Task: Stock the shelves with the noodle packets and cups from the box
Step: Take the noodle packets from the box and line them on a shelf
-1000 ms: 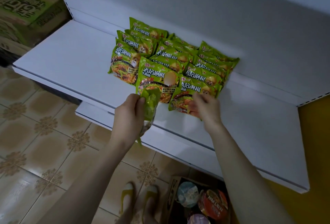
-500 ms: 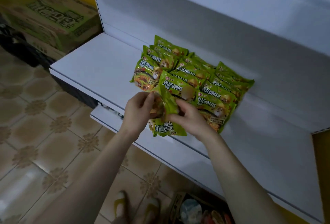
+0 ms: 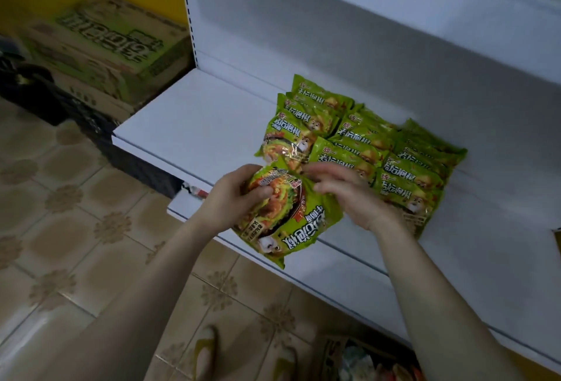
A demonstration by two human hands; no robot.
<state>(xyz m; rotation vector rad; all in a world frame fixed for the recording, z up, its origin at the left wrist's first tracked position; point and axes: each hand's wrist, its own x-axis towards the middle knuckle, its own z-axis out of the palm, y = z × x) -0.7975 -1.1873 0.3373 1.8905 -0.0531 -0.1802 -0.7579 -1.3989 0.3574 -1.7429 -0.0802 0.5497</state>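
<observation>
My left hand (image 3: 233, 198) grips a green noodle packet (image 3: 291, 225) by its left side, thumb on its printed face. The packet is turned upside down and hangs over the front edge of the white shelf (image 3: 197, 125). Blurred by motion, my right hand (image 3: 349, 195) pinches the packet's upper right edge. Behind both hands, several matching green packets (image 3: 364, 144) lie in overlapping rows on the shelf. The box (image 3: 358, 359) with noodle cups shows at the bottom edge, on the floor between my arms.
A lower white shelf (image 3: 349, 277) juts out under the packet. Printed cardboard cartons (image 3: 115, 46) are stacked left of the shelving against a yellow wall. My feet in slippers (image 3: 206, 347) stand on the patterned tile floor. The shelf's left half is bare.
The packet went from hanging edge-on in my left hand to face-up and upside down between both hands. My right hand left the shelf rows and took its edge. The view shifted right.
</observation>
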